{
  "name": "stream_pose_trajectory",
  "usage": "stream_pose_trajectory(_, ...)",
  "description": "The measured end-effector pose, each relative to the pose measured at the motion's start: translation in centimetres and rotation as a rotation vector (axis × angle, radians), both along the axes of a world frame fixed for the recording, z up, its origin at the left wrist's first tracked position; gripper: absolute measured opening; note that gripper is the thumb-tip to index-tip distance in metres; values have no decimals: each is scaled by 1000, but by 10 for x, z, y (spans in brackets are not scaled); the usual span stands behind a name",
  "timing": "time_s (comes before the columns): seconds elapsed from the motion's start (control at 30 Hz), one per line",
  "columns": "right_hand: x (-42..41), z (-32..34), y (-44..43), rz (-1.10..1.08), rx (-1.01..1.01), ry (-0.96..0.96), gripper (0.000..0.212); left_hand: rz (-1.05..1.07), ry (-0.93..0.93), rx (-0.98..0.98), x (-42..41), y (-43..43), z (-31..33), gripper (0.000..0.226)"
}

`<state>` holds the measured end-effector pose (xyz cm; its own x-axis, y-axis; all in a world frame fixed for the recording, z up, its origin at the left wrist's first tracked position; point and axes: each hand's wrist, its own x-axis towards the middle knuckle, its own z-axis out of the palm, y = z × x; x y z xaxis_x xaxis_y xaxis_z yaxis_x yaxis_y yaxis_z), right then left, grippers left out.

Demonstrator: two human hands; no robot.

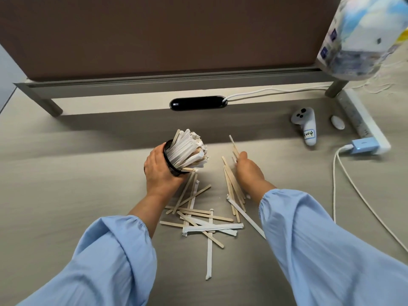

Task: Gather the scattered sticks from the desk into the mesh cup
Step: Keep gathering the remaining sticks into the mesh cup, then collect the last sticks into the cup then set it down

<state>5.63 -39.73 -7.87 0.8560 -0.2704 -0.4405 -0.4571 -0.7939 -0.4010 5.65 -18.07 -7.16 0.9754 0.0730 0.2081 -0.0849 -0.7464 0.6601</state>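
Note:
My left hand (160, 171) grips the black mesh cup (169, 161), tilted toward the right and packed with wooden and paper-wrapped sticks (187, 150). My right hand (248, 171) is closed on a few thin sticks (234, 147) that point up and away from it. Several more bare wooden sticks (230, 186) lie fanned on the desk just left of that hand. A loose pile of wooden and white-wrapped sticks (204, 219) lies between my two forearms, nearer to me.
A white handheld controller (305, 125) and a small white oval object (337, 122) lie at the right rear. A white power strip (362, 122) with a blue plug and white cables runs along the right side. A brown partition panel (167, 34) stands behind the desk.

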Motion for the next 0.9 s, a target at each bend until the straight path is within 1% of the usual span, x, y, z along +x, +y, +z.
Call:
stream_pose_trajectory(0.03,-3,2,3,4,10,-5,32,-1,2,-6,-1,0,0,86)
stream_pose_trajectory(0.1,-11,4,8,9,-17,27,56,-6,10,-14,-3,2,0,86)
stream_pose_trajectory(0.13,-13,4,10,0,-36,55,63,-9,18,-18,-3,3,0,86)
stream_pose_trajectory(0.17,-16,4,11,-7,-56,71,63,-11,25,-20,-4,4,-1,86)
stream_pose_trajectory(0.27,-16,4,12,-1,-112,106,50,-19,30,-27,-7,6,0,88)
stream_pose_trajectory(0.47,-15,8,18,53,-159,148,24,-31,32,-32,-13,9,0,89)
stream_pose_trajectory(0.53,-16,10,19,71,-174,175,24,-39,27,-28,-13,10,-1,89)
stream_pose_trajectory(0.73,-19,7,17,83,-173,169,28,-53,4,-20,-15,8,-1,87)
stream_pose_trajectory(0.9,-23,1,22,153,-225,196,35,-33,4,-31,-14,7,1,88)
